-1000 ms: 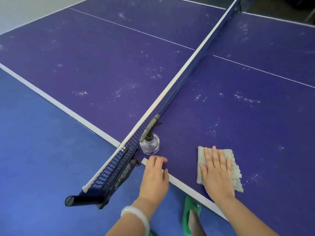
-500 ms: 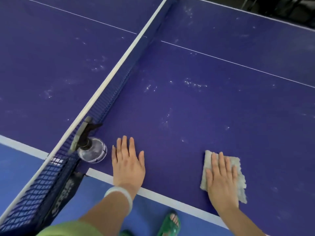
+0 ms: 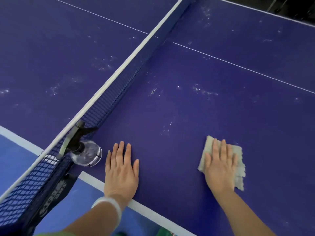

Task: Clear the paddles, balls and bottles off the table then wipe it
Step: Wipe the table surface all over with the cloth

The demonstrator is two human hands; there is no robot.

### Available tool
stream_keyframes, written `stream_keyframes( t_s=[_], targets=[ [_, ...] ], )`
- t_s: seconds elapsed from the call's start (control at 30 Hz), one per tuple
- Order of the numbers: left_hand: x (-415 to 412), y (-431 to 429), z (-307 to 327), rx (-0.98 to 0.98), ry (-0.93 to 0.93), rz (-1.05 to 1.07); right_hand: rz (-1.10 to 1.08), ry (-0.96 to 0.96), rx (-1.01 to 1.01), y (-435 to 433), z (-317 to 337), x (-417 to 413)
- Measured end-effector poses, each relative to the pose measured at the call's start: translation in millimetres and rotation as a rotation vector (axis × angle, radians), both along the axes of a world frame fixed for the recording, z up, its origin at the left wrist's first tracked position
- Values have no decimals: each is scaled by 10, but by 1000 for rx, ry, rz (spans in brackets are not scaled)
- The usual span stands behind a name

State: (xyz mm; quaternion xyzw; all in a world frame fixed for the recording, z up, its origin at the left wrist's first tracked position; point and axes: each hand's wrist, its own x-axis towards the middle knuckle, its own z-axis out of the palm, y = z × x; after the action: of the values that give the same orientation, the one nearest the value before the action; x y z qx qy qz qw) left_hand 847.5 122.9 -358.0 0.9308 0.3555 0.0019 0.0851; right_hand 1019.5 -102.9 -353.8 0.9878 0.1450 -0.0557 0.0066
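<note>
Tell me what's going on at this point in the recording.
A person is wiping a purple table tennis table. The right hand presses flat, fingers straight, on a grey cloth near the table's near edge. The left hand rests flat on the surface, just apart from a clear spray bottle standing by the net. White specks dot the surface beyond the cloth. No paddles or balls are in view.
</note>
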Motion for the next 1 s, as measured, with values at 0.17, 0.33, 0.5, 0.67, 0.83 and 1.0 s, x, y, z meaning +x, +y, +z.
stream_keyframes(
  t_s=[0.17,0.33,0.5,0.67,0.83,1.0],
  targets=[
    [-3,-2,34,-2,6,3,-89,-59,180,-1,44,-429],
    [5,17,20,-4,38,5,448,60,122,943,45,-437],
    [3,21,15,7,46,3,551,100,40,1365,-49,423],
    [-2,29,6,-12,48,-2,-40,71,65,795,6,690],
    [-8,25,6,-34,33,-4,314,46,101,1044,-37,-150],
    [-4,31,38,-30,43,-7,666,81,75,1970,-68,159]
  ],
)
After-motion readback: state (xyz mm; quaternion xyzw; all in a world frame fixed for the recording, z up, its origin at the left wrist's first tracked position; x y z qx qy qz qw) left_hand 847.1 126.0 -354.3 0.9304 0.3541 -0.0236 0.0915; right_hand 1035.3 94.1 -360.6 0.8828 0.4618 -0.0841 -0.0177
